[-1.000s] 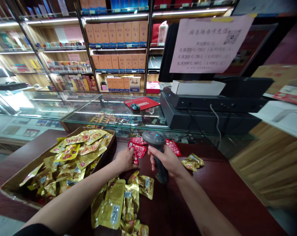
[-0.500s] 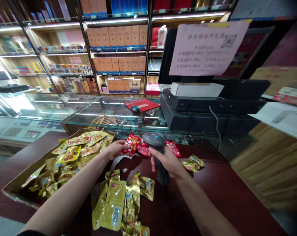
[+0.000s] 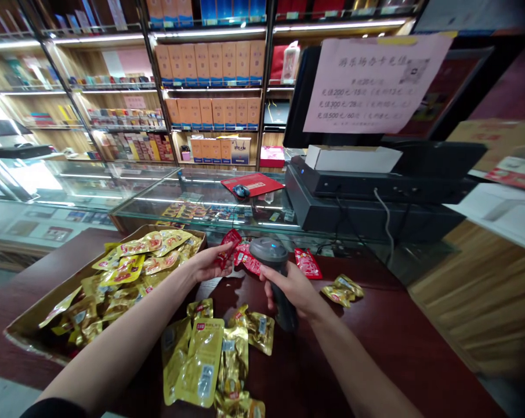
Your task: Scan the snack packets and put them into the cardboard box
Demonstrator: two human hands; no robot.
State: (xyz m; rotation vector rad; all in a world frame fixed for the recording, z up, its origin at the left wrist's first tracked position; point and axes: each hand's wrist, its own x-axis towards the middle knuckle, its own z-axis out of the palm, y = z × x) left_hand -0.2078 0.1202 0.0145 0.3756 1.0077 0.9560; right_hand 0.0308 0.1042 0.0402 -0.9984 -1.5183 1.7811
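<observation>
My left hand (image 3: 210, 263) pinches a small red packet (image 3: 231, 247), tilted up off the dark red table (image 3: 332, 360). Wrapped round the handle of a black barcode scanner (image 3: 268, 251) is my right hand (image 3: 290, 288). Beside the scanner head lie red packets (image 3: 247, 259), partly hidden by it, and another red packet (image 3: 307, 263) to its right. Several gold packets (image 3: 201, 363) lie between my forearms, two of them large and flat. Small gold packets (image 3: 343, 290) rest to the right of my right hand.
A cardboard tray (image 3: 31, 342) of gold packets stands at the left. Behind are a glass counter (image 3: 192, 191) with a mouse (image 3: 241, 190) on a red mat (image 3: 262, 184), and a black cash register (image 3: 340, 209) with cables. Stocked shelves line the back.
The red packet in my left hand has turned, now showing edge-on and darker. The red packets beside the scanner show more of themselves. My right hand and the scanner have barely moved.
</observation>
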